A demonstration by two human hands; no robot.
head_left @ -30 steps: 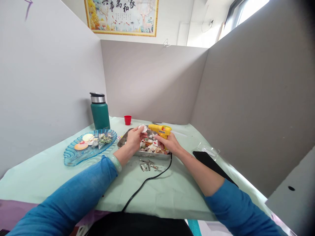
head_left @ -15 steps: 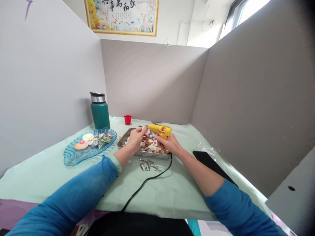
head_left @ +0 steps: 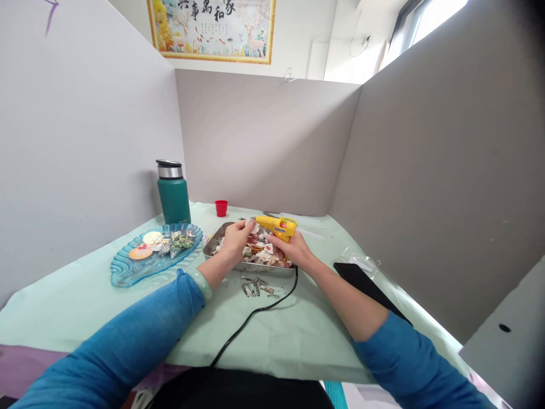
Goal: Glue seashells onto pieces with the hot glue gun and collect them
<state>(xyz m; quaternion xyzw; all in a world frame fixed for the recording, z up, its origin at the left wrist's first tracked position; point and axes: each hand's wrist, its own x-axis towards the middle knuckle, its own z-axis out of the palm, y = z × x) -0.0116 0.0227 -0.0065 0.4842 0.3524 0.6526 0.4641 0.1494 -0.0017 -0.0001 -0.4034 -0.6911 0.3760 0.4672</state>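
My right hand (head_left: 293, 250) grips a yellow hot glue gun (head_left: 276, 225), its nozzle pointing left. My left hand (head_left: 233, 241) pinches a small white shell (head_left: 252, 226) right at the gun's tip. Both hands hover over a metal tray (head_left: 208, 247) filled with several shells and pebbles. The gun's black cord (head_left: 251, 317) runs from under my right hand toward the table's front edge.
A blue glass leaf-shaped dish (head_left: 123, 271) with shells lies at the left. A green flask (head_left: 172, 193) and a small red cup (head_left: 221, 208) stand behind. Metal clips (head_left: 258, 287) lie before the tray; a black phone (head_left: 361, 280) and a clear bag (head_left: 361, 261) at the right.
The shell in my left hand has come closer to the glue gun's nozzle; the gun has dipped slightly left. Little else has moved.
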